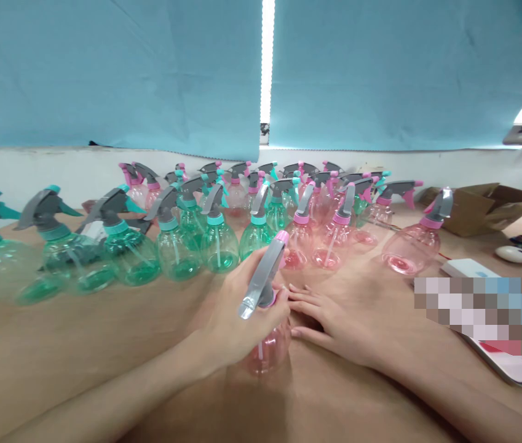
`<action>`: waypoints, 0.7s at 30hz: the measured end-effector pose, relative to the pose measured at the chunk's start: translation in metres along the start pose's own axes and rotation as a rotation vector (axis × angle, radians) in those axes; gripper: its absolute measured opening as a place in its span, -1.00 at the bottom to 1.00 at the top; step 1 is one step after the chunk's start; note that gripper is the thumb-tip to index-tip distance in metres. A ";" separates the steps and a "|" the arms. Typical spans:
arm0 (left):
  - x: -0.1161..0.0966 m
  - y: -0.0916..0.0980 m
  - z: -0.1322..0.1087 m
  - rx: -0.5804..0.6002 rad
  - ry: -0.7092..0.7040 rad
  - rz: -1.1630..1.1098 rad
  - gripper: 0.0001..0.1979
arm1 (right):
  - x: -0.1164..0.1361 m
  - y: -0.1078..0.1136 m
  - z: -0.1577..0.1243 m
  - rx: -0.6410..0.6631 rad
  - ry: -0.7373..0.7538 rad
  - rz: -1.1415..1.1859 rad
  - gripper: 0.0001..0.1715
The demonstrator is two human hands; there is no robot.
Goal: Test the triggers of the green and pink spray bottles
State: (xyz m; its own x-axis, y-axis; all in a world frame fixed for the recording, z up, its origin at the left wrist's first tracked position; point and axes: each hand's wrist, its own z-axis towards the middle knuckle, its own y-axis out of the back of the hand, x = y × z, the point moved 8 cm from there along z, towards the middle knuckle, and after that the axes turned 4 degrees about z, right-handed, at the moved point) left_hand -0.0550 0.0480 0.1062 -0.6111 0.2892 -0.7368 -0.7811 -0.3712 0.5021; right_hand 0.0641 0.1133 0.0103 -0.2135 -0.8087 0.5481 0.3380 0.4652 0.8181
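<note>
A pink see-through spray bottle with a grey trigger head stands upright on the table in front of me. My left hand is wrapped round its neck, just under the spray head. Beside the bottle, my right hand lies low with its fingers stretched toward it; whether the fingertips touch it I cannot tell. Just beyond my hands are a green spray bottle and a pink spray bottle, both upright.
Several more green spray bottles line the left, with mixed ones behind. Another pink bottle stands apart at right. Farther right are an open cardboard box, a white mouse and a white box. Blue cloth hangs behind.
</note>
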 end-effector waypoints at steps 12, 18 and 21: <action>-0.003 0.002 -0.002 0.030 -0.019 -0.010 -0.67 | -0.002 -0.001 -0.001 -0.002 -0.016 -0.009 -0.37; -0.018 0.007 0.004 0.027 -0.082 0.010 -0.82 | -0.001 0.000 -0.001 0.001 -0.022 0.006 -0.35; -0.021 0.007 0.005 0.030 -0.074 -0.005 -0.83 | 0.000 0.001 0.000 0.010 -0.023 -0.003 -0.35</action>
State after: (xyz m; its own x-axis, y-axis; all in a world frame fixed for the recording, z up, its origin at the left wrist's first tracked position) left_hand -0.0484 0.0440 0.1274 -0.6144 0.3558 -0.7042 -0.7868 -0.3431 0.5131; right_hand 0.0645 0.1133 0.0109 -0.2352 -0.8016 0.5497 0.3282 0.4668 0.8212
